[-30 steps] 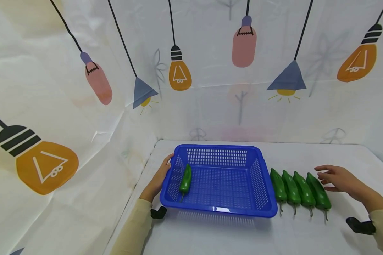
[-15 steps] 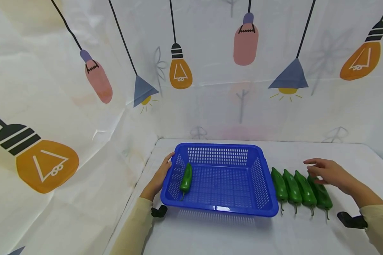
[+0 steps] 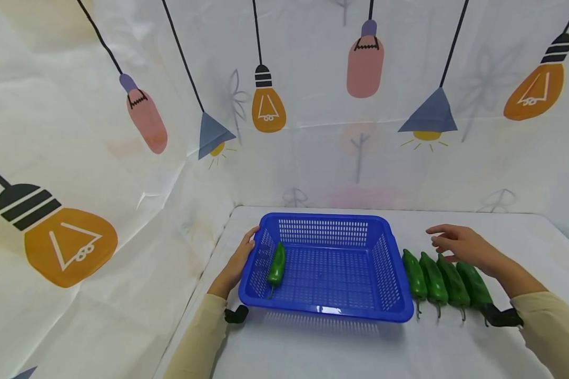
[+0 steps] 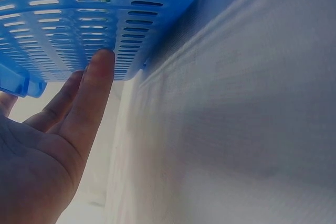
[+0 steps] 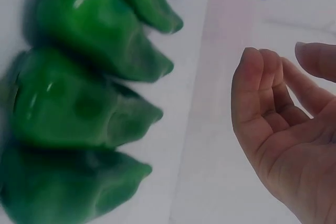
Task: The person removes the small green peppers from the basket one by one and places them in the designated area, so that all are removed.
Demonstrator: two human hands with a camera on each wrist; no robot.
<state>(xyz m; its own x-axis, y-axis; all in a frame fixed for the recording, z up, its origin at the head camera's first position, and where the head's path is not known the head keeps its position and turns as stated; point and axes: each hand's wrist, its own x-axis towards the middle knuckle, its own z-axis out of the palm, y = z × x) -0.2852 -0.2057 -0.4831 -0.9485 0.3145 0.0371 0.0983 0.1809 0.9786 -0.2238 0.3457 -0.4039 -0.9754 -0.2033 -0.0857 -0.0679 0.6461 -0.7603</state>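
Note:
A blue plastic basket (image 3: 329, 312) sits on the table with one green pepper (image 3: 277, 266) lying inside near its left wall. My left hand (image 3: 234, 266) is at the basket's left side; in the left wrist view its fingers (image 4: 92, 93) extend straight against the slotted outer wall. To the right of the basket, several green peppers (image 3: 434, 281) lie side by side in a row, stems toward me. Above their far tips hovers my right hand (image 3: 469, 247), fingers loosely bent and holding nothing. In the right wrist view a gap separates that hand (image 5: 294, 135) from the pepper tips (image 5: 139, 169).
The white table (image 3: 322, 352) extends in front of the basket and right of the peppers. Behind stands a white sheet wall (image 3: 313, 168) printed with lamps and bulbs, and another such sheet rises on the left. A black wrist strap piece (image 3: 501, 317) overlaps the rightmost pepper's stem end.
My right hand has moved left, from beside the rightmost pepper to above the far tips of the row. The left hand, basket and peppers have stayed in place.

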